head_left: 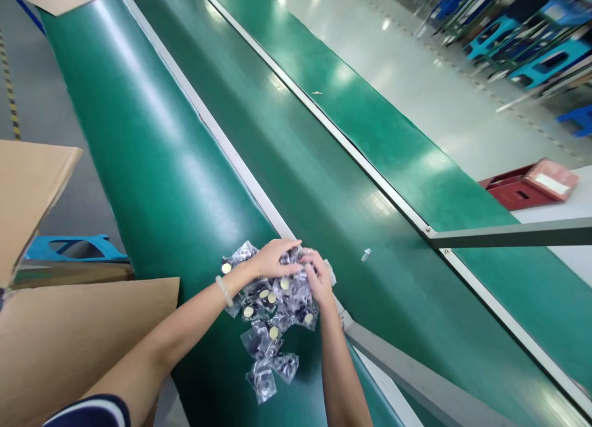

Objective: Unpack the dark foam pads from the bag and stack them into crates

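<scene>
A heap of small clear plastic bags [296, 297] lies on the green worktop, against the pale rail. Dark parts show inside the bags, and several carry round cream-coloured discs or stickers. My left hand [276, 259], with a pale bracelet at the wrist, curves over the top of the heap, thumb and fingers around some bags. From the other side my right hand [319, 274] closes its bent fingers on bags at the same spot. Both hands nearly meet there, and bags partly hide the fingertips. A few loose bags [263, 378] trail towards me.
Beyond the rail runs a sunken green belt [324, 187] with a small clear piece [366, 254] on it. Metal bars [509, 233] cross at the right, near a red bin [531, 183]. An open cardboard box [83, 341] and a blue stool [76, 248] stand left.
</scene>
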The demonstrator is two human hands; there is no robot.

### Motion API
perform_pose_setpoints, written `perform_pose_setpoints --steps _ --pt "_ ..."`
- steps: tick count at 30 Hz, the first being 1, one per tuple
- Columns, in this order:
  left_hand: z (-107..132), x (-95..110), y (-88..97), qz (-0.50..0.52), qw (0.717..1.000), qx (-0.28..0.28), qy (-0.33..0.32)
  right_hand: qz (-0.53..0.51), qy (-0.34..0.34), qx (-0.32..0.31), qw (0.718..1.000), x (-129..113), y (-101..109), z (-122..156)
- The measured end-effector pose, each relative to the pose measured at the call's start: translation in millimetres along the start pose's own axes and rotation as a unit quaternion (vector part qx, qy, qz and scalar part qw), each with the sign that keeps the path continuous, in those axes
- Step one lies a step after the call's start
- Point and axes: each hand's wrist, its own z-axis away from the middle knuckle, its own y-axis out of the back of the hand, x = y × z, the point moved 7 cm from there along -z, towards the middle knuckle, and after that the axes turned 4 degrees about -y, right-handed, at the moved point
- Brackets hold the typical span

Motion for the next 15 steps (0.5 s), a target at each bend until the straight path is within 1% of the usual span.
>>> perform_pose_setpoints --steps 2,3,4,5,7,8,9,10,11,13,14,15 --pt "33 17 -7.0 -0.042 0.999 -0.021 0.007 0.027 0.014 -0.017 0.999 -5 2 34" --pt "49 21 -5.3 -0.064 0.998 -0.015 0.017 0.044 0.016 -0.006 0.999 -5 8 48" --pt "65 23 0.4 -0.086 0.996 0.006 0.035 0.061 0.012 0.022 0.998 -1 17 58" --pt "81 21 9.2 -0.107 0.992 0.038 0.063 0.08 0.0 0.061 0.995 5 27 65" --pt "109 10 30.6 -0.148 0.973 0.112 0.14 0.117 -0.039 0.132 0.984 23 47 68" --pt "121 3 38.9 -0.165 0.961 0.137 0.176 0.134 -0.057 0.142 0.979 33 52 65" --pt "130 -3 43.5 -0.176 0.952 0.146 0.202 0.148 -0.07 0.131 0.978 41 51 59" --pt "134 -8 43.5 -0.183 0.95 0.137 0.212 0.158 -0.076 0.104 0.979 48 45 53" --pt "134 -11 39.0 -0.182 0.955 0.115 0.205 0.161 -0.071 0.068 0.982 51 34 48" --pt "128 -9 19.7 -0.162 0.973 0.059 0.155 0.149 -0.043 0.009 0.988 47 7 43" --pt "123 -5 7.9 -0.143 0.981 0.041 0.126 0.136 -0.028 -0.002 0.99 42 -7 44" --pt "118 -1 -3.3 -0.119 0.987 0.039 0.105 0.119 -0.017 0.002 0.993 34 -20 47"
